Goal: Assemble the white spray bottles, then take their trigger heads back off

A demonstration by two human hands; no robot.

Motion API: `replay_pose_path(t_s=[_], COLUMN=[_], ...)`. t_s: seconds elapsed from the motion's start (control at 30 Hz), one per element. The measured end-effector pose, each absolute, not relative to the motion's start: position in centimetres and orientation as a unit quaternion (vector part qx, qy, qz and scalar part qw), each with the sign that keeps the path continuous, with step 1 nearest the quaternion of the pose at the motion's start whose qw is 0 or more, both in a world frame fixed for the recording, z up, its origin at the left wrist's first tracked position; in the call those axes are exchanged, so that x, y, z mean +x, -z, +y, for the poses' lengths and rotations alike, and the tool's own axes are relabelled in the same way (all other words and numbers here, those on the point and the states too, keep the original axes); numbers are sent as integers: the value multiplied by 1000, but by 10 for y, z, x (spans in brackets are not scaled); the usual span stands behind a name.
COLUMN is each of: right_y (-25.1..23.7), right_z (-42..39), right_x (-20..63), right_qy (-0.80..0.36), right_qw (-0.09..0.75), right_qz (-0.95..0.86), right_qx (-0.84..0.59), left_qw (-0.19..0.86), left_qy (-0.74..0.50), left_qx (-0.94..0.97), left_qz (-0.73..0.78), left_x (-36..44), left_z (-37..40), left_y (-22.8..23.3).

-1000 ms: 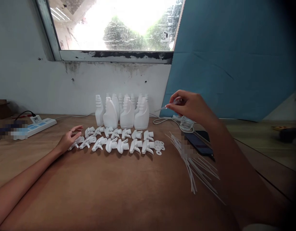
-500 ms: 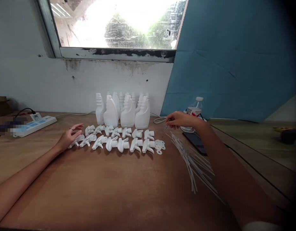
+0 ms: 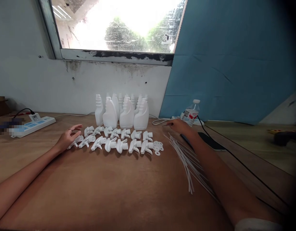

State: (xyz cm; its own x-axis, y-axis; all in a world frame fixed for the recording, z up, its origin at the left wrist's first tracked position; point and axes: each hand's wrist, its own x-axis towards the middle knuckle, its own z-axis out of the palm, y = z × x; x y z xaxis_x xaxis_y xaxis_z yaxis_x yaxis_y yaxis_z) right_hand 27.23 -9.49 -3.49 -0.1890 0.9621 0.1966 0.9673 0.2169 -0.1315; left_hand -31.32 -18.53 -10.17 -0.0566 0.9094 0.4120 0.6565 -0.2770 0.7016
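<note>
Your left hand rests flat, fingers loose and released, touching the leftmost white trigger sprayer head in the row on the worktop. Your right hand lies at 2 o'clock from the row, pinching a thin dark-tipped stick above the white dip tubes.
</note>
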Motion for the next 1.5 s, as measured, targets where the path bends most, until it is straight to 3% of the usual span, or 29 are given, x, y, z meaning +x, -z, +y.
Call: replay_pose_path(t_s=[0.4,0.63,0.87,1.07,1.3,1.5], right_y=[71,60,32,39,63,68], right_z=[-83,-86,-114,-166,-183,-190], right_x=[306,303,271,247,239,239], right_qy=[-32,-65,-121,-175,-157,-135], right_qw=[62,81,100,61,60,79], right_qz=[-772,-774,-824,-866,-880,-883], right_qx=[-632,-625,-544,-465,-444,-442], left_qw=[135,127,-10,-32,-3,-32], left_qy=[-434,-423,-382,-344,-226,-143], left_qx=[671,670,735,837,942,962], left_qz=[586,597,561,425,249,232], left_x=[-314,-311,-286,-232,-113,-36], left_z=[-186,-191,-208,-218,-201,-191], left_y=[102,97,84,71,44,53])
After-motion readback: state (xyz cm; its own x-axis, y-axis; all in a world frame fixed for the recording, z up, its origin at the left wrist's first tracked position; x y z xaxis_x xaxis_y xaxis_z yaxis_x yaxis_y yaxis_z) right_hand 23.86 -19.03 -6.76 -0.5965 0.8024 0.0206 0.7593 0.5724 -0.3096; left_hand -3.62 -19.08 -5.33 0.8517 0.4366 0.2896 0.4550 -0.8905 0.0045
